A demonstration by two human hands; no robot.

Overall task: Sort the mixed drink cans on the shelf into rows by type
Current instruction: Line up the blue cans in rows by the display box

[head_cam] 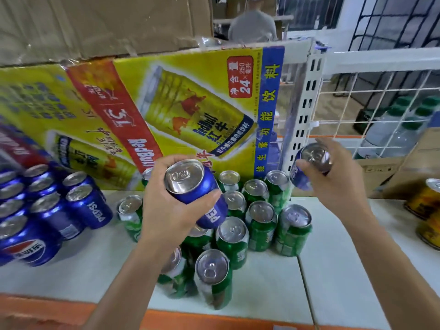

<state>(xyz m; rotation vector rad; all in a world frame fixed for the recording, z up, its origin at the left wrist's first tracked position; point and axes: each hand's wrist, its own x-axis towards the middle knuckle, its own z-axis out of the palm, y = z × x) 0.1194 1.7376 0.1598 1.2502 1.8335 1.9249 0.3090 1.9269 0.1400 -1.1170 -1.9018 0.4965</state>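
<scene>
The left hand (166,210) grips a blue can (195,186) above the green cans (262,225). The right hand (340,184) grips a second blue can (309,163), further right. Step: pulling blues out. Next, both need carrying left and standing upright beside the blue block (47,208) on the shelf (333,270). Counts: two blues held, about nine shelved, roughly eleven greens, two gold cans (426,201).

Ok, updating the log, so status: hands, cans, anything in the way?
Left hand grips blue Pepsi can, lifted. Right hand grips second blue can. Green cans clustered below. Pepsi group at left, unobstructed.
</scene>
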